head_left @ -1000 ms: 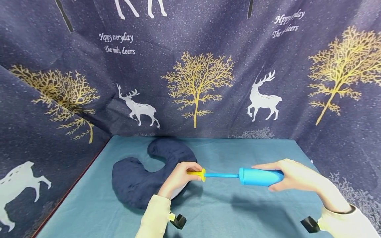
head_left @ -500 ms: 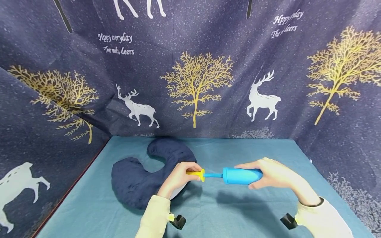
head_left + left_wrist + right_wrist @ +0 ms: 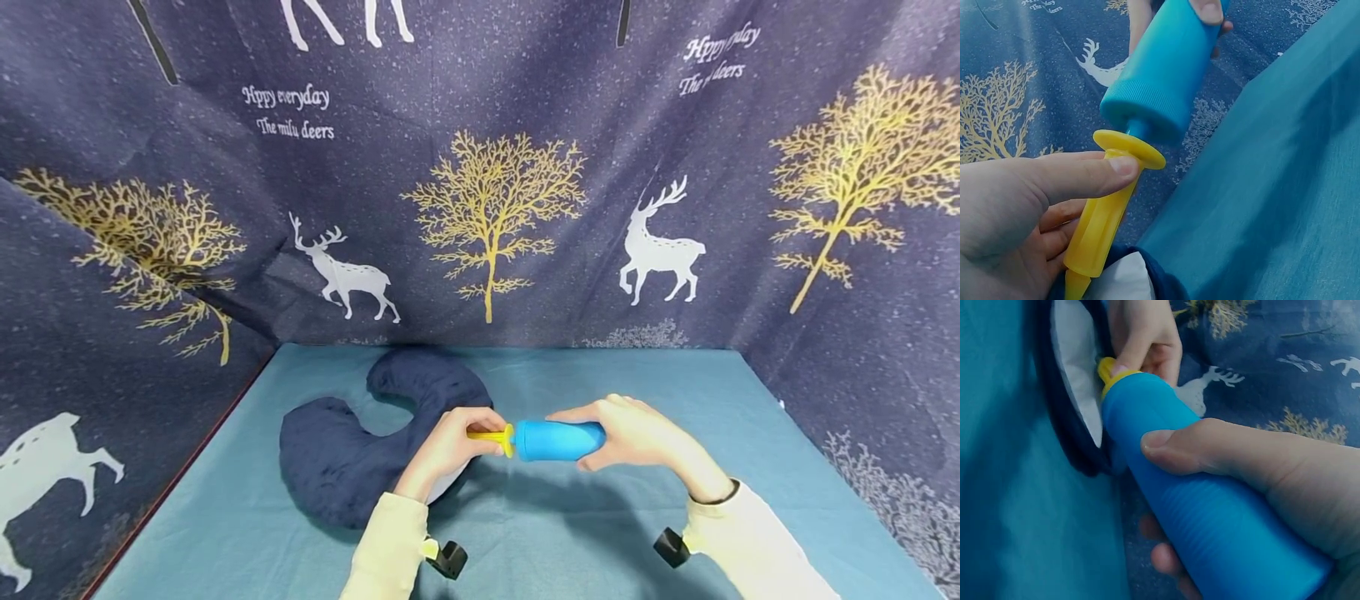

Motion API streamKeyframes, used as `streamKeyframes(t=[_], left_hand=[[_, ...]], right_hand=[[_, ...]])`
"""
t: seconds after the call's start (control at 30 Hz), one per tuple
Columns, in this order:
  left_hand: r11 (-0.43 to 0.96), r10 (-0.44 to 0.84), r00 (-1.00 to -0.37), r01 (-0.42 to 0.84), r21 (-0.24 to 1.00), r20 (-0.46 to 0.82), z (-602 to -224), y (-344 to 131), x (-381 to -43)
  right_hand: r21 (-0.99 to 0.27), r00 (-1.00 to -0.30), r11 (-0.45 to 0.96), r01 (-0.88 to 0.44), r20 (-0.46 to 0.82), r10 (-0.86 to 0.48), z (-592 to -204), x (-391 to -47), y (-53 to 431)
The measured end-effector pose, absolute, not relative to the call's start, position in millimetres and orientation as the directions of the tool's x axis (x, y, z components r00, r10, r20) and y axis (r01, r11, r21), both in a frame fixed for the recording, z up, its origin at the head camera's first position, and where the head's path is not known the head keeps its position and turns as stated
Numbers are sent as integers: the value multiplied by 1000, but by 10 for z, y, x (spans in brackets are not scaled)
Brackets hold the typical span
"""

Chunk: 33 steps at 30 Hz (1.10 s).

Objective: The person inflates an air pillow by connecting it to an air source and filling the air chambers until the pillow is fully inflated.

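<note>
My left hand (image 3: 453, 440) pinches the yellow nozzle end (image 3: 1100, 219) of a blue hand pump (image 3: 558, 440), thumb just below its round flange. The right hand (image 3: 637, 429) wraps around the pump's blue barrel (image 3: 1191, 494). Only a short stretch of the thin blue rod (image 3: 1137, 128) shows between flange and barrel. Behind and left of the left hand lies a dark blue U-shaped neck pillow (image 3: 322, 458). A white patch (image 3: 1125, 281) on the pillow's end shows close beside the nozzle's tip in the left wrist view.
A teal cloth (image 3: 750, 467) covers the table. Dark fabric walls (image 3: 540, 100) printed with deer and trees stand at the back and sides. A small black camera (image 3: 671, 547) sits on the right wrist, another camera (image 3: 448, 559) on the left.
My right hand has moved steadily left with the barrel, sliding it along the rod until it is almost at the yellow flange. The left hand and the pillow have stayed in place.
</note>
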<state>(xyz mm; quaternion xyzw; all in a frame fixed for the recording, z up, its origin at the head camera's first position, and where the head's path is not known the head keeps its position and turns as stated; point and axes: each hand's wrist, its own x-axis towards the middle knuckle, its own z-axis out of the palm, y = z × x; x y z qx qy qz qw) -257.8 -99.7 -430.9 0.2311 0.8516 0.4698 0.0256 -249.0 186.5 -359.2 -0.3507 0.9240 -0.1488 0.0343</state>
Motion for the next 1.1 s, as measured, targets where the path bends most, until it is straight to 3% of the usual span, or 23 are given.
streamKeyframes(t=[0.33, 1.1], left_hand=[[469, 439, -885, 376, 800, 158, -4301, -1001, -2572], [435, 474, -862, 408, 803, 181, -4298, -1073, -2567]], right_hand=[[-184, -723, 701, -689, 112, -681, -3616, -2404, 1844], [-231, -752, 721, -654, 86, -654, -3257, -2148, 2715]])
